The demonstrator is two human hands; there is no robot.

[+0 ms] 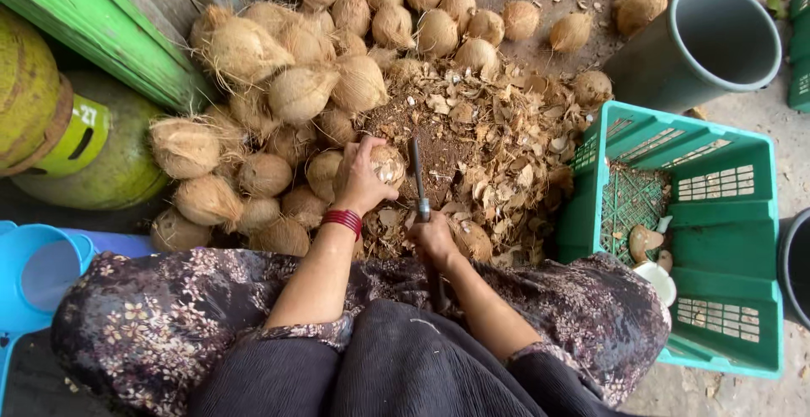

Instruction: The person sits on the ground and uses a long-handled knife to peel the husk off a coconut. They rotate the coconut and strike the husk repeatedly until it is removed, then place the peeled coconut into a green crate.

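My left hand (361, 179), with a red bangle at the wrist, grips a brown husked coconut (388, 164) and holds it over a heap of shell chips. My right hand (434, 238) is closed round the handle of a long knife (418, 177). The blade points away from me and lies right beside the coconut. Both forearms reach out over my lap, which is covered by dark flowered cloth.
A big pile of husked coconuts (295, 88) lies to the left and ahead. A green plastic crate (726, 248) with a few coconut pieces stands right, a grey bucket (709, 42) beyond it. Green gas cylinders (76, 139) and a blue tub (34, 274) are left.
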